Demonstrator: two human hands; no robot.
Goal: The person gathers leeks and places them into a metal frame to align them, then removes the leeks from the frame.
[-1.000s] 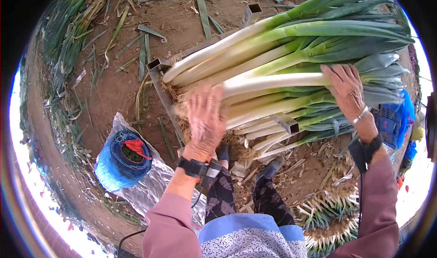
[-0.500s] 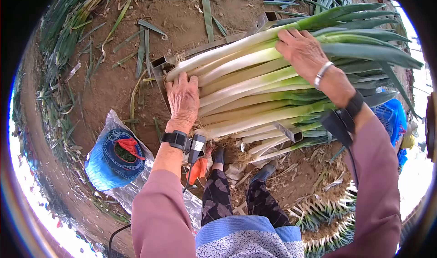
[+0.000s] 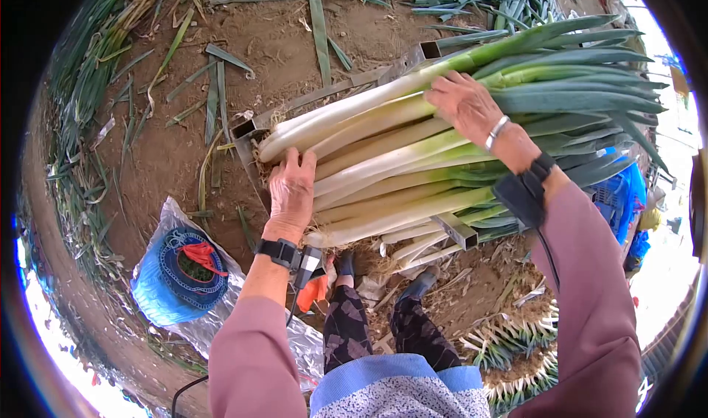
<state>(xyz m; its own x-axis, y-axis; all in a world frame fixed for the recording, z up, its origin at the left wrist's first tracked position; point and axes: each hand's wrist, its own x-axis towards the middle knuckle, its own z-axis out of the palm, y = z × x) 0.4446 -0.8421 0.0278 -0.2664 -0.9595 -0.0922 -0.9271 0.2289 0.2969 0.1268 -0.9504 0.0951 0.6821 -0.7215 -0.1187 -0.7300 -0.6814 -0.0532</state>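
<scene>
A thick pile of leeks (image 3: 398,164), white shanks to the left and green leaves to the right, lies across a metal frame (image 3: 459,232). My left hand (image 3: 291,193) rests at the root ends on the left, its fingers curled over a white leek shank, with the fingertips partly hidden among the stalks. Further right, my right hand (image 3: 468,108) has its fingers bent around the upper leeks where white turns green. Both hands touch the pile; the undersides of the fingers are out of sight.
A blue plastic-covered round container (image 3: 173,274) stands on silvery sheeting (image 3: 258,300) at lower left. Loose leek leaves (image 3: 321,42) litter the soil. Rows of smaller leeks (image 3: 509,344) lie at lower right, and a blue crate (image 3: 612,197) stands at the right.
The view has shifted, moving the scene slightly left. My left hand sits a little lower along the root ends, and the upper leeks lie closer together. Both hands remain on the pile.
</scene>
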